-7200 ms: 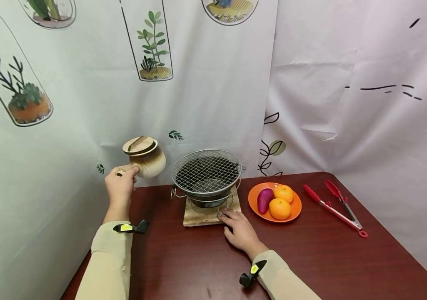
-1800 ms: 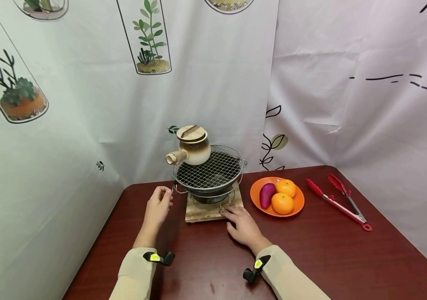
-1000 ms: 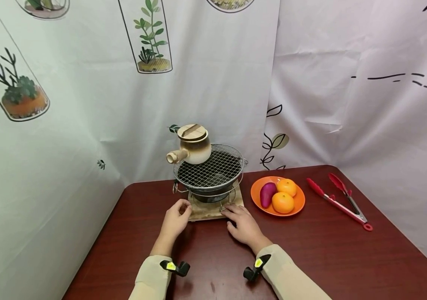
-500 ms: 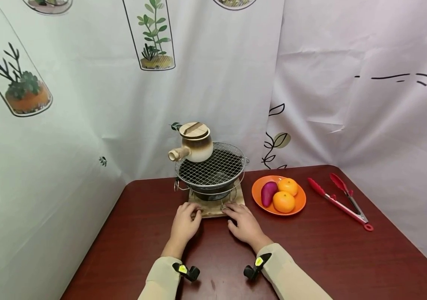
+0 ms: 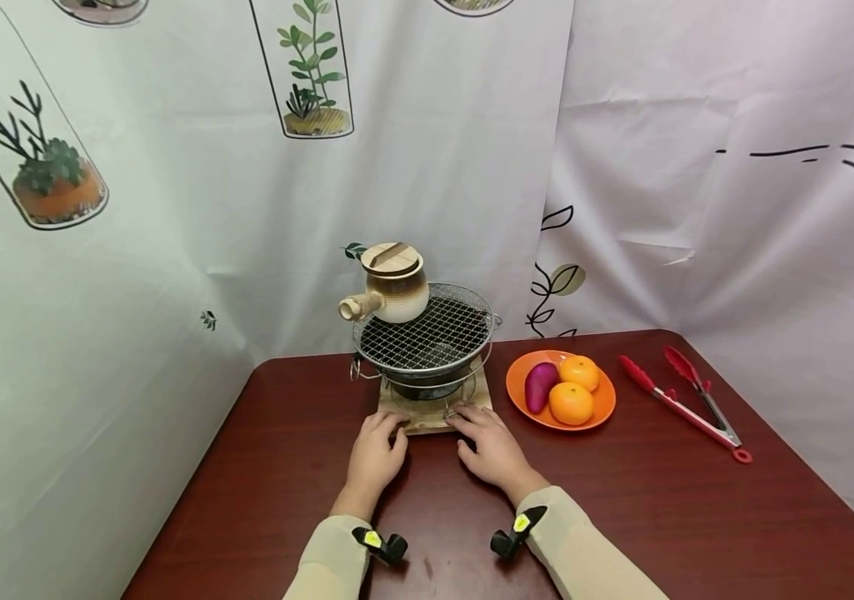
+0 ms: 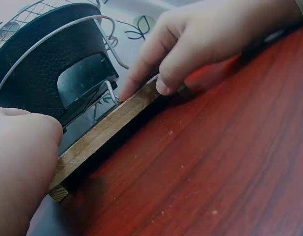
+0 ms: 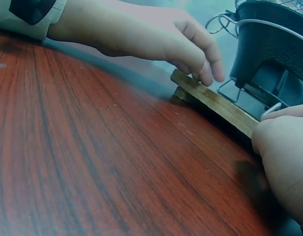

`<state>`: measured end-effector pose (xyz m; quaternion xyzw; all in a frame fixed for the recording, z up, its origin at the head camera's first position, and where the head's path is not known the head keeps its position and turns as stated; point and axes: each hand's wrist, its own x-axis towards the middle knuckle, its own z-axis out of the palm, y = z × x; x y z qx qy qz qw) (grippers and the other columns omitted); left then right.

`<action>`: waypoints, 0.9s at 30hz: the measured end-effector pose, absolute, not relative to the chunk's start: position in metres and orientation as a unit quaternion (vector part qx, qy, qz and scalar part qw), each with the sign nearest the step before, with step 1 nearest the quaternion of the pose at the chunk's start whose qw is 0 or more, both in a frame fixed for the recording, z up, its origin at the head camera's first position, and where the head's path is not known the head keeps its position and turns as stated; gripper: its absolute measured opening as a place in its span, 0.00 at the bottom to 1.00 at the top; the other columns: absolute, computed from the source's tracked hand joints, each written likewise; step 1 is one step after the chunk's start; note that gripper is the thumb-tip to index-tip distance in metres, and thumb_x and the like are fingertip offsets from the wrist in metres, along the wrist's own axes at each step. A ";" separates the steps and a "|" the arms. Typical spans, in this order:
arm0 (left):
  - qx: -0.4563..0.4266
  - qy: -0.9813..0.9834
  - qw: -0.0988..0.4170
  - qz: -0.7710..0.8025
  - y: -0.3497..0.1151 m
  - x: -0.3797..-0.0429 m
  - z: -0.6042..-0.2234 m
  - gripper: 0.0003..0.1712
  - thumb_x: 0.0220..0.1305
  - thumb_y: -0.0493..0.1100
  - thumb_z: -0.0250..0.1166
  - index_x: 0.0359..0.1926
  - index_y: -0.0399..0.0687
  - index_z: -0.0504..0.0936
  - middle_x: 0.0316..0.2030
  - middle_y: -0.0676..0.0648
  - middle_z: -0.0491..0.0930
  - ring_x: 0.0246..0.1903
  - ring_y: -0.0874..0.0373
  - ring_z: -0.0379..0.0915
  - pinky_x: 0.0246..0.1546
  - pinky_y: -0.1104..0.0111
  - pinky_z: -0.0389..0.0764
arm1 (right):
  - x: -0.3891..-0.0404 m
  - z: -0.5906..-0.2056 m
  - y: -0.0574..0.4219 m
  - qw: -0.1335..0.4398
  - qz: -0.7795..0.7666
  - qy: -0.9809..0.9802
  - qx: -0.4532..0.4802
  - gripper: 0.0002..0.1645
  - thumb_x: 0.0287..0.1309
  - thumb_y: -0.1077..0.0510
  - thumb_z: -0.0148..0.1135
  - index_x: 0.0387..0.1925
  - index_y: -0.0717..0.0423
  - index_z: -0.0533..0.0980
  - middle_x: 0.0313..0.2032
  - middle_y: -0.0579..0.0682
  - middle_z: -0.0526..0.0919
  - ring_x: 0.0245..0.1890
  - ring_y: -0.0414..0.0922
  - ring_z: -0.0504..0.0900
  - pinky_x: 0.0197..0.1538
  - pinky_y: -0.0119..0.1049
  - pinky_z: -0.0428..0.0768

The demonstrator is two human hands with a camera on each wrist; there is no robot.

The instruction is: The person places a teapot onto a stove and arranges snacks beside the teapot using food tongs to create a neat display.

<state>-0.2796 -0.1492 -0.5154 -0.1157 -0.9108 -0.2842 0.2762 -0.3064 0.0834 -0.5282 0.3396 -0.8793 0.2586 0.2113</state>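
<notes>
Near the table's middle, a round charcoal grill with a mesh top stands on a wooden board. On the mesh sits a lidded clay pot, its handle pointing left. My left hand is at the board's front left corner with its fingers relaxed; in the right wrist view the left fingertips are at the board's top edge. My right hand holds the board's front right part. In the left wrist view its thumb lies against the front edge and a finger on top, beside the wire stand.
Right of the grill, an orange plate holds two oranges and a purple sweet potato. Red-tipped tongs lie spread farther right. A white printed cloth hangs behind the table.
Earlier my left hand held the clay pot by its handle at the left; the pot is now on the mesh. Since then the left hand has come down and rightward to the board. The right hand stays there.
</notes>
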 end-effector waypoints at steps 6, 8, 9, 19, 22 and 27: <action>-0.130 -0.922 0.282 -0.230 -0.151 -0.279 -0.517 0.10 0.63 0.38 0.64 0.43 0.47 0.89 0.45 0.47 0.81 0.51 0.48 0.75 0.50 0.53 0.79 | -0.304 -0.528 0.082 0.214 0.250 -0.880 0.343 0.25 0.58 0.60 0.65 0.59 0.52 0.81 0.63 0.54 0.78 0.66 0.51 0.74 0.70 0.57 0.65; -0.131 -0.925 0.279 -0.224 -0.150 -0.279 -0.517 0.10 0.63 0.38 0.64 0.44 0.48 0.89 0.46 0.47 0.81 0.51 0.48 0.75 0.50 0.53 0.80 | -0.303 -0.528 0.083 0.215 0.254 -0.879 0.342 0.25 0.58 0.60 0.65 0.59 0.52 0.81 0.63 0.54 0.78 0.66 0.51 0.74 0.69 0.57 0.66; -0.131 -0.926 0.277 -0.222 -0.149 -0.278 -0.517 0.10 0.63 0.39 0.64 0.44 0.48 0.89 0.46 0.47 0.80 0.52 0.48 0.74 0.50 0.53 0.80 | -0.303 -0.527 0.084 0.217 0.257 -0.877 0.342 0.25 0.58 0.60 0.65 0.59 0.52 0.81 0.63 0.54 0.78 0.66 0.52 0.74 0.69 0.57 0.66; -0.135 -0.929 0.264 -0.221 -0.148 -0.281 -0.514 0.10 0.64 0.38 0.64 0.45 0.49 0.87 0.47 0.47 0.79 0.53 0.48 0.73 0.51 0.53 0.79 | -0.304 -0.525 0.093 0.248 0.309 -0.853 0.339 0.20 0.59 0.62 0.66 0.54 0.54 0.84 0.58 0.54 0.82 0.60 0.54 0.79 0.63 0.52 0.74; -0.134 -0.930 0.262 -0.222 -0.148 -0.281 -0.514 0.11 0.64 0.38 0.63 0.45 0.49 0.87 0.47 0.47 0.79 0.52 0.48 0.73 0.51 0.53 0.79 | -0.306 -0.523 0.095 0.240 0.313 -0.858 0.328 0.19 0.60 0.61 0.66 0.54 0.54 0.84 0.57 0.54 0.83 0.59 0.52 0.80 0.62 0.51 0.76; -0.127 -0.929 0.261 -0.229 -0.150 -0.280 -0.517 0.11 0.63 0.38 0.63 0.44 0.49 0.87 0.47 0.46 0.79 0.52 0.47 0.73 0.51 0.52 0.79 | -0.308 -0.518 0.105 0.223 0.314 -0.867 0.316 0.18 0.62 0.58 0.65 0.53 0.51 0.84 0.55 0.51 0.84 0.57 0.50 0.81 0.61 0.50 0.77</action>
